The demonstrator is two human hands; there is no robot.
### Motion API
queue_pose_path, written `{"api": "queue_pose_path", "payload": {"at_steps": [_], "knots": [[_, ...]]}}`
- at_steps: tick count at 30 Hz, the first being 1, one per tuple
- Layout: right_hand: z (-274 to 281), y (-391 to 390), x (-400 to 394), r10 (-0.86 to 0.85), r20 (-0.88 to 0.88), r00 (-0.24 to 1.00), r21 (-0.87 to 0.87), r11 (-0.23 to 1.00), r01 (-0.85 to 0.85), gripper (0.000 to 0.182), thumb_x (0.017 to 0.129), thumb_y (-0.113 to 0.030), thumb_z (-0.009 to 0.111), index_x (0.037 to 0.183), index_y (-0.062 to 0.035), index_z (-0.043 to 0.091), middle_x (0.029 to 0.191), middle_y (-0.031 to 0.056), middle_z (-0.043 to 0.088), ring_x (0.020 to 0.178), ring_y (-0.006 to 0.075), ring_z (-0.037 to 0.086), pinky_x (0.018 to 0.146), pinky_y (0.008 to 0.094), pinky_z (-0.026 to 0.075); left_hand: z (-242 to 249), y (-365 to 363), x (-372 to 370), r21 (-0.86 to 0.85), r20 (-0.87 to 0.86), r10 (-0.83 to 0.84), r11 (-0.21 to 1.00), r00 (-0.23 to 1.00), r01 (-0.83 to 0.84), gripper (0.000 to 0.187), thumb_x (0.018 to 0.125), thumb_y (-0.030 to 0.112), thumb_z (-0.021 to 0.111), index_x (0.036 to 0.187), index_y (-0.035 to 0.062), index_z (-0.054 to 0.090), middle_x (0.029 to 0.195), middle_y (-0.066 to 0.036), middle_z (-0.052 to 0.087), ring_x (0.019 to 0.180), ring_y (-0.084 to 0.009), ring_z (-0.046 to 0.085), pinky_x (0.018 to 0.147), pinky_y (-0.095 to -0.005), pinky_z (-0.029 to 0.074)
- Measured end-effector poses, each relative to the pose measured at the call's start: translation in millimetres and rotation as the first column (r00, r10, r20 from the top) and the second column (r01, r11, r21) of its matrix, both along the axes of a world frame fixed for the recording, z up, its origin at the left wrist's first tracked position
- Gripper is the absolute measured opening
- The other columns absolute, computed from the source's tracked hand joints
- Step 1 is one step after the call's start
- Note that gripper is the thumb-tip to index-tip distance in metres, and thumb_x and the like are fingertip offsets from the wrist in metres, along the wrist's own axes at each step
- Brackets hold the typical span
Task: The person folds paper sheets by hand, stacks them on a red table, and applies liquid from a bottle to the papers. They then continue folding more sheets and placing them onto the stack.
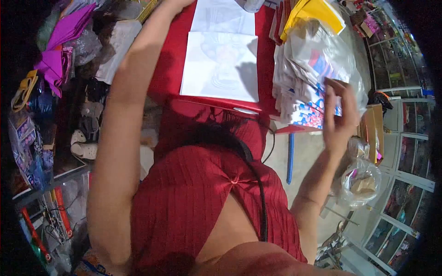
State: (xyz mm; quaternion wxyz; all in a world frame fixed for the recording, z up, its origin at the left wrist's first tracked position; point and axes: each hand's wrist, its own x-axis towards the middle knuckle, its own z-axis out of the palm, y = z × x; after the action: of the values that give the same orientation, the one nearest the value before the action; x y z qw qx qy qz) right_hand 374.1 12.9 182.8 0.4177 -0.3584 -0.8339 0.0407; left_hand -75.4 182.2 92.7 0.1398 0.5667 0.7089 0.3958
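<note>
A printed stack (309, 112) is crowding the right hand (341, 115), fingers loosely open. The left hand (183, 2) is getting cropped, can't tell its grip.

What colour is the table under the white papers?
Red; the table shows best in the head view, beside the papers.

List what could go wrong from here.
Uneven stack at the table edge: the right hand beside it could knock it and make it slide.
Loose clear plastic lies over the stack; it might snag and drag pieces off.
Container next to the upper white sheet: a bump might tip it onto the paper.
</note>
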Motion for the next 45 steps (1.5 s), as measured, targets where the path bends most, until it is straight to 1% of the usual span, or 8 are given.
{"api": "queue_pose_path", "payload": {"at_steps": [2, 7, 14, 16, 21, 28, 34, 45], "knots": [[-7.4, 7.2, -38.6, 0.126, -0.033, 0.991, -0.081, 0.988, -0.128, 0.012, 0.085, -0.004, 0.066, 0.096, 0.0022, 0.066, 0.09, 0.0156, 0.065, 0.084, 0.0284, 0.064, 0.078, 0.0343, 0.048, -55.0, 10.5, -12.0, -0.039, 0.269, -0.038, 0.998, 0.962, 0.051, 0.022, 0.087, 0.017, 0.062, 0.099, -0.0015, 0.062, 0.087, -0.016, 0.066, 0.078, -0.0249, 0.062, 0.07, -0.0387, 0.048], [-71.9, 88.1, -149.3, 0.05, -0.328, 0.943, -0.375, 0.91, -0.178, 0.05, 0.087, -0.029, 0.071, 0.118, 0.0072, 0.057, 0.113, 0.0222, 0.061, 0.103, 0.0316, 0.062, 0.088, 0.0373, 0.049, -83.7, 1.3, 18.3, 0.192, 0.259, 0.236, 0.938, 0.937, -0.29, 0.043, 0.079, 0.02, 0.072, 0.115, -0.0021, 0.062, 0.111, -0.02, 0.068, 0.105, -0.0306, 0.065, 0.09, -0.0394, 0.051], [-130.5, 234.5, -219.2, -0.501, -0.102, 0.859, -0.486, 0.779, 0.397, 0.113, 0.064, -0.043, 0.088, 0.143, 0.0068, 0.023, 0.134, 0.0304, 0.046, 0.125, 0.0478, 0.044, 0.105, 0.0504, 0.039, -79.1, -11.9, 11.8, 0.316, 0.192, 0.21, 0.911, 0.959, -0.264, 0.043, 0.084, 0.013, 0.069, 0.121, -0.004, 0.054, 0.108, -0.022, 0.066, 0.099, -0.0303, 0.067, 0.084, -0.0398, 0.055], [-138.4, 260.3, -218.9, -0.495, -0.202, 0.845, -0.456, 0.811, 0.366, 0.122, 0.058, -0.04, 0.092, 0.146, 0.003, 0.019, 0.137, 0.029, 0.045, 0.129, 0.0477, 0.041, 0.106, 0.0499, 0.039, -61.5, -25.4, 8.1, 0.104, 0.734, 0.012, 0.986, 0.679, -0.129, 0.051, 0.09, 0.012, 0.065, 0.132, -0.0067, 0.044, 0.123, -0.024, 0.057, 0.102, -0.0332, 0.064, 0.087, -0.0398, 0.057], [-173.1, 323.7, -210.7, -0.131, -0.554, 0.822, -0.399, 0.908, -0.125, 0.076, 0.066, -0.025, 0.09, 0.121, 0.0019, 0.045, 0.11, 0.0158, 0.06, 0.097, 0.0245, 0.061, 0.084, 0.0358, 0.051, -63.2, -25.2, -7.2, 0.112, 0.845, -0.074, 0.993, 0.53, -0.041, 0.057, 0.092, 0.015, 0.064, 0.136, -0.0085, 0.038, 0.127, -0.023, 0.052, 0.109, -0.0336, 0.06, 0.086, -0.0412, 0.058], [-147.6, 277.0, -218.5, -0.285, -0.417, 0.863, -0.526, 0.85, 0.027, 0.066, 0.07, -0.029, 0.085, 0.117, 0.0, 0.047, 0.112, 0.0199, 0.062, 0.103, 0.0316, 0.062, 0.089, 0.0414, 0.049, -71.6, -11.4, 2.5, 0.122, 0.853, -0.045, 0.986, 0.52, -0.116, 0.062, 0.085, 0.022, 0.074, 0.13, -0.0095, 0.044, 0.121, -0.023, 0.057, 0.103, -0.0337, 0.062, 0.082, -0.0394, 0.058], [-153.0, 273.8, -214.7, -0.276, -0.477, 0.835, -0.503, 0.864, -0.002, 0.062, 0.071, -0.026, 0.086, 0.115, 0.0001, 0.051, 0.107, 0.0131, 0.062, 0.095, 0.0234, 0.061, 0.083, 0.0364, 0.05, -87.9, 6.8, 13.6, 0.159, 0.334, 0.143, 0.966, 0.932, -0.205, 0.062, 0.069, 0.02, 0.086, 0.119, -0.0035, 0.058, 0.095, -0.014, 0.071, 0.083, -0.0204, 0.068, 0.073, -0.0312, 0.055], [-151.7, 275.3, -212.9, -0.176, -0.573, 0.8, -0.461, 0.877, -0.137, 0.057, 0.073, -0.022, 0.085, 0.114, 0.001, 0.053, 0.107, 0.0122, 0.063, 0.096, 0.0226, 0.062, 0.086, 0.0355, 0.049, -88.5, 3.2, 5.5, 0.196, 0.362, 0.17, 0.948, 0.917, -0.253, 0.037, 0.07, 0.019, 0.085, 0.099, 0.001, 0.07, 0.09, -0.01, 0.074, 0.078, -0.0164, 0.069, 0.071, -0.0298, 0.054]]}}
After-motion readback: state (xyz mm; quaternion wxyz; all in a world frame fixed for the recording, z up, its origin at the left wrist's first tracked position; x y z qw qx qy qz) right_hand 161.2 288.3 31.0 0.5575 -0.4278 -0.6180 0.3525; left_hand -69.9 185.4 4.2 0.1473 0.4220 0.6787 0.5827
